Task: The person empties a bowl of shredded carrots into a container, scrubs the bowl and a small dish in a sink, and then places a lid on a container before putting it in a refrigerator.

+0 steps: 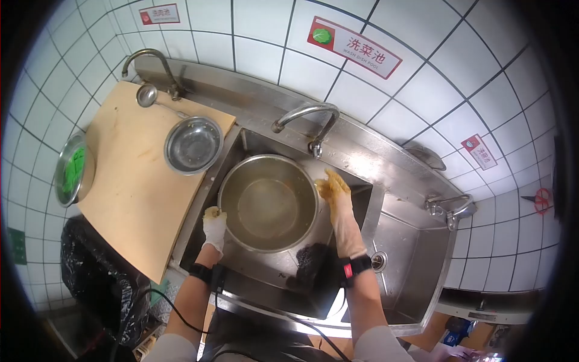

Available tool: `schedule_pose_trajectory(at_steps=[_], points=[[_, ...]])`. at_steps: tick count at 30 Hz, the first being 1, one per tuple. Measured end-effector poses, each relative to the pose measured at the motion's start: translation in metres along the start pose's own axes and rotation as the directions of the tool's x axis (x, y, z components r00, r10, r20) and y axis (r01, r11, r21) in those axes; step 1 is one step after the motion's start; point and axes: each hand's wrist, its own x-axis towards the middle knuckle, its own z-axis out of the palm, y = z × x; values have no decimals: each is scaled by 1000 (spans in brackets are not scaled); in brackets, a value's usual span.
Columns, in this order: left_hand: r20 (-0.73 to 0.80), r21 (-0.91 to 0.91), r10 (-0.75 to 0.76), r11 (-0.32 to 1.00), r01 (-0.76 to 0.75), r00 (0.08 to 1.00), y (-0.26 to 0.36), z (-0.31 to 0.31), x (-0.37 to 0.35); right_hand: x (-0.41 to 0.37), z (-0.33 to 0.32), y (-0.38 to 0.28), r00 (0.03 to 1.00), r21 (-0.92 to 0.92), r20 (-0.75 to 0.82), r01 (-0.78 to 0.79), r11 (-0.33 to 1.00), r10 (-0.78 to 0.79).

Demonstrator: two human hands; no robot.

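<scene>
A large round metal basin [268, 208] sits in the middle sink, cloudy liquid inside it. My left hand [215, 228], in a pale glove with stained fingertips, is closed at the basin's left rim. On the opposite side, my right hand [335, 196] wears a yellow-stained glove; its fingers are apart beside the right rim, with nothing visible in them. Dark mesh-like material [312, 262] lies in the sink below the basin. Above the basin's back edge is a curved faucet [310, 111].
At left, a wooden board [129, 157] bears a metal bowl [193, 145], a ladle [146, 95] and a bowl with a green item [73, 170]. A black bag [99, 271] hangs below. Another sink [410, 241] lies right; red scissors [542, 201] hang on the wall.
</scene>
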Motion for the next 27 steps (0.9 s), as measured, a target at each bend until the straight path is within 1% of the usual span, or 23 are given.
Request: schedule_pose_trajectory(at_steps=[1,2,3,4,6,8,9,11,12,13,14,16,17,18,19,20,21,23,24,26,27], points=[[8,-3,2,1000,-2,1000,18,2,-2,19,1,2,999,0,-22,44,999,-44],[112,-127,-27,991,41,993,37,4,-6,35,2,3,995,1,-40,90,996,-90],[215,-242,-44,965,96,976,62,8,-9,45,7,2,995,2,-41,94,996,-94],[363,-386,-75,895,223,929,83,15,-9,54,12,1,995,-20,-63,74,997,-75],[497,-402,-95,856,326,863,128,25,-11,62,23,1,996,-35,-76,54,998,-57],[613,-463,-45,788,405,788,160,37,-9,61,35,1,987,-74,-141,73,995,-83],[608,-462,-44,792,398,793,166,47,-2,63,36,2,988,-66,-134,74,995,-82],[727,-528,-7,634,566,686,175,65,10,64,32,6,986,-103,-133,85,991,-98],[724,-528,-10,636,563,690,187,72,13,64,32,8,986,-102,-123,101,990,-113],[743,-534,-15,590,606,669,203,76,14,66,32,12,986,-101,-119,101,990,-112],[762,-537,-16,541,647,647,215,81,16,68,31,17,980,-122,-101,159,980,-171],[754,-559,-2,524,643,657,226,92,22,77,27,31,951,-189,-72,283,940,-301],[745,-577,8,509,639,667,230,97,25,79,22,37,949,-189,-74,289,939,-307],[746,-578,15,511,637,665,233,101,29,75,23,33,914,-450,-66,330,830,-399],[744,-576,1,507,641,668,235,105,34,71,25,30,875,-675,-35,336,657,-483],[741,-575,-13,504,645,671,237,108,38,67,27,28,832,-780,-5,344,522,-555],[741,-575,-7,508,641,671,238,110,42,64,30,24,828,-778,-7,348,523,-561],[742,-583,-29,464,667,669,236,115,49,60,33,19,783,-893,85,334,301,-616],[744,-580,-27,469,666,667,237,117,51,58,35,16,782,-892,80,332,305,-618],[741,-585,-23,467,663,671,237,121,55,56,37,13,765,-926,155,333,178,-625],[745,-580,-25,468,666,666,240,122,55,56,37,14,767,-928,150,327,180,-624]])
